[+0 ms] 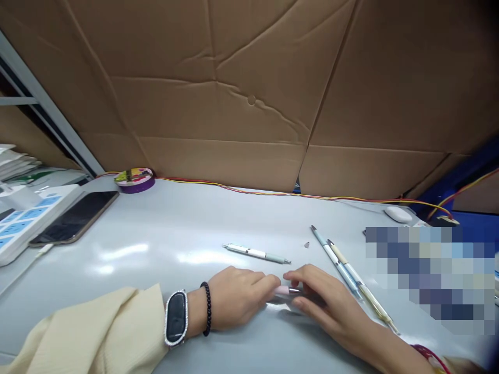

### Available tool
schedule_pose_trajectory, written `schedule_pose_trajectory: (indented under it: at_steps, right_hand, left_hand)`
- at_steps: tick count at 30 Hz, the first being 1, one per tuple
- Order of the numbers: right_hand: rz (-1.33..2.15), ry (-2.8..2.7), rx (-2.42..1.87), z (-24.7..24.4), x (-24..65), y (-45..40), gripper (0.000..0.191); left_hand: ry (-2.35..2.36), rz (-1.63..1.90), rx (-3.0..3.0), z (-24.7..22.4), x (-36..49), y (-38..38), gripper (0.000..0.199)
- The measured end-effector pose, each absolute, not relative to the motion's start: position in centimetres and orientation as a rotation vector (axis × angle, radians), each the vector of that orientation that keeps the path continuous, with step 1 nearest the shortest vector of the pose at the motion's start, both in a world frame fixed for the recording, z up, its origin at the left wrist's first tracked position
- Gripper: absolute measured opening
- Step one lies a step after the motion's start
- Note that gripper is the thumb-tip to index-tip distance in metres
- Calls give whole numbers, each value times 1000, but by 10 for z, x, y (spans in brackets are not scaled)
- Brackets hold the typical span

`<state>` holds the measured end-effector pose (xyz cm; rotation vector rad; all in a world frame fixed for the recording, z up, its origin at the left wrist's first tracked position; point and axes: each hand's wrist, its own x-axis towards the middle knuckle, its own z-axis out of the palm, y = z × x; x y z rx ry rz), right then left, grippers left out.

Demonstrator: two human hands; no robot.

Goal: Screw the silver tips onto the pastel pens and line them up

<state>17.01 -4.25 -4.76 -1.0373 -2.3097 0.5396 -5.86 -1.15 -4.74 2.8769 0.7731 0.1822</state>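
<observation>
My left hand (244, 297) is closed around a pink pen (286, 290), whose silver tip end points right. My right hand (325, 301) is at that tip, thumb and index finger spread on either side with a gap between them. Just beyond my hands lies a white and pale green pen (257, 253). To the right, a blue and white pen (335, 259) and a cream and white pen (362, 288) lie side by side. A small grey piece (306, 244) rests near their upper ends.
A black phone (76, 218) and a white power strip (23, 226) are at the left. A purple round tape roll (135, 182) sits by the cardboard wall (218, 114). Red and yellow wires (234, 189) run along its base. A white mouse (397, 214) is at the right.
</observation>
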Motion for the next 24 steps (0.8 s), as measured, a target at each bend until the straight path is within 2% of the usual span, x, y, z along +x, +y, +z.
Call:
schedule_pose_trajectory:
  at_steps: [4, 7, 14, 21, 24]
  right_hand:
    - [556, -2295, -1085, -48, 170, -45, 11]
    - [547, -2324, -1136, -48, 170, -45, 22]
    - [505, -2317, -1225, -47, 171, -46, 12]
    - [468, -2362, -1232, -50, 170, -46, 32]
    - [459, -2323, -1251, -51, 171, -44, 36]
  left_hand:
    - [776, 165, 2884, -47, -58, -11, 15]
    - [786, 153, 2898, -46, -58, -12, 15]
    - [794, 169, 2894, -47, -57, -12, 16]
    - [782, 202, 2898, -46, -58, -13, 15]
    - [758, 305, 2847, -44, -60, -14, 21]
